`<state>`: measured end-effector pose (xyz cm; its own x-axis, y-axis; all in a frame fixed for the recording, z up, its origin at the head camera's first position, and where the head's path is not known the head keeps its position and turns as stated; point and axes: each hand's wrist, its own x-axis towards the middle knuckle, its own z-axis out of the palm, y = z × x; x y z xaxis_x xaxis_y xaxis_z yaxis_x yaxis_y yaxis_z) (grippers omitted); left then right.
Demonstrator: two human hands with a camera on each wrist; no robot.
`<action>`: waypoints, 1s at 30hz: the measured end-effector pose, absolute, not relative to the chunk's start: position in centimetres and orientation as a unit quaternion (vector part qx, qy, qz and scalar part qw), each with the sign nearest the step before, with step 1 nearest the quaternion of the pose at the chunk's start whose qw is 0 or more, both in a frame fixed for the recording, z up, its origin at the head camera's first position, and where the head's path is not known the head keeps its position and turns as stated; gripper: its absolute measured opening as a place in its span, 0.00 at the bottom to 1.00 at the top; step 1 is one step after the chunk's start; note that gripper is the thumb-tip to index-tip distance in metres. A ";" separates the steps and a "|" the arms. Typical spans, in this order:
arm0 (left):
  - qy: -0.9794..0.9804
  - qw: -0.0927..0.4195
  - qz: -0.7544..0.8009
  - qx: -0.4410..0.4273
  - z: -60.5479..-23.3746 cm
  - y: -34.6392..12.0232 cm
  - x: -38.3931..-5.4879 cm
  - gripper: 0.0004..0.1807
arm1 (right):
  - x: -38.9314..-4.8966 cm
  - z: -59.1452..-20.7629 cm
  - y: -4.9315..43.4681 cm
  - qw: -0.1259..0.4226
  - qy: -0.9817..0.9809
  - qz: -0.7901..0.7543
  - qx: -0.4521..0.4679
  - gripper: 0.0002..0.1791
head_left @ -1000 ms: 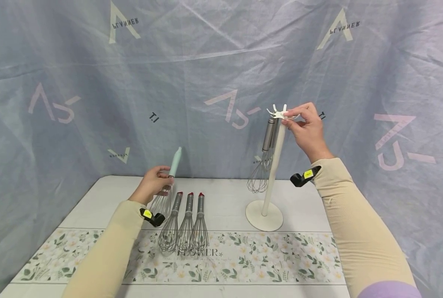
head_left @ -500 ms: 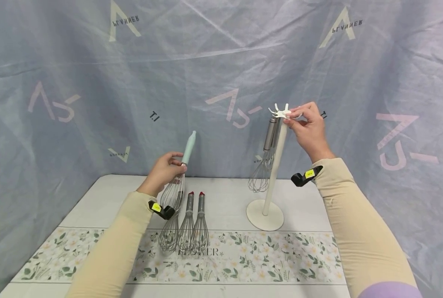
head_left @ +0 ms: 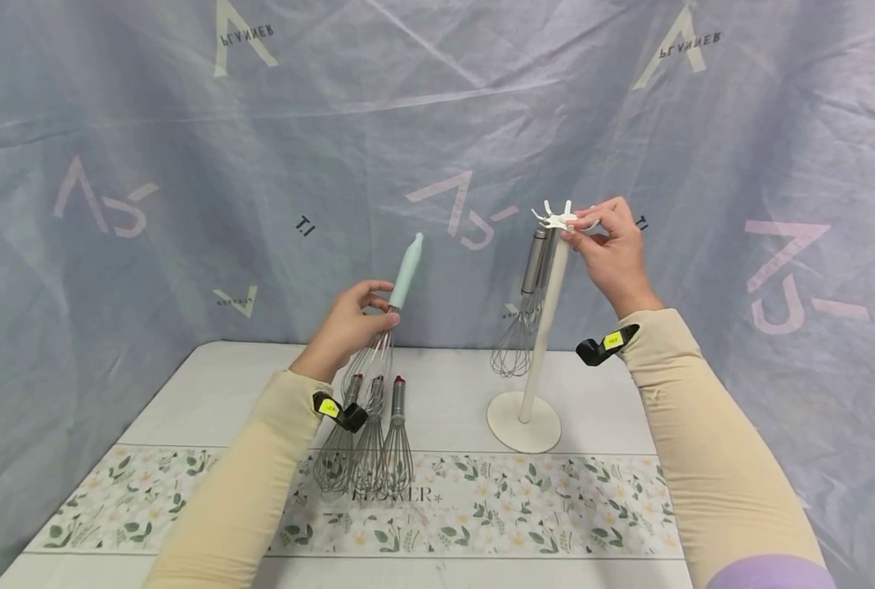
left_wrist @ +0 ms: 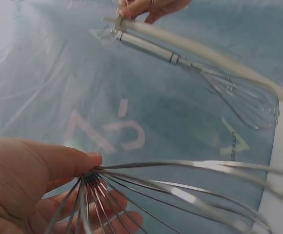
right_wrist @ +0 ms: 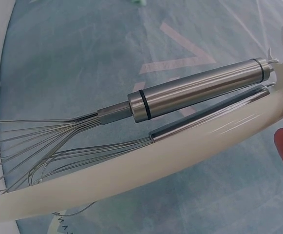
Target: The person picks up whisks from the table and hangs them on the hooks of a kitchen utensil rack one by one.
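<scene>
My left hand (head_left: 351, 321) holds a whisk with a mint-green handle (head_left: 408, 270), pinched at the neck where the wires begin. The handle points up and leans right, and the wires (left_wrist: 180, 192) spread below the fingers. My right hand (head_left: 614, 254) pinches the white hooked top (head_left: 558, 220) of a white stand (head_left: 544, 335). From the stand's hooks hang two steel-handled whisks, the nearer whisk (right_wrist: 199, 90) large and the other whisk (right_wrist: 209, 114) slimmer, partly behind the pole. In the head view, the mint whisk's wires overlap the whisks lying on the table.
Three whisks with red-tipped grey handles lie side by side on the table; the rightmost whisk (head_left: 398, 433) is plainest to see. The stand's round base (head_left: 511, 432) rests to their right. A floral band (head_left: 496, 523) crosses the white table, and a grey-blue cloth (head_left: 334, 164) hangs behind.
My left hand has lifted the mint-handled whisk and carried it right, from left of the lying whisks to above them. My right hand stays at the stand's top.
</scene>
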<state>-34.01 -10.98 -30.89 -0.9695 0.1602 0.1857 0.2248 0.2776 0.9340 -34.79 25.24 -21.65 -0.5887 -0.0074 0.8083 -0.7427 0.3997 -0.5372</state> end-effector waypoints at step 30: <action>-0.779 0.078 -0.575 -0.237 -27.3 -4.0 -31.1 0.27 | -37.3 -22.9 26.5 0.392 -0.754 0.469 0.239 0.08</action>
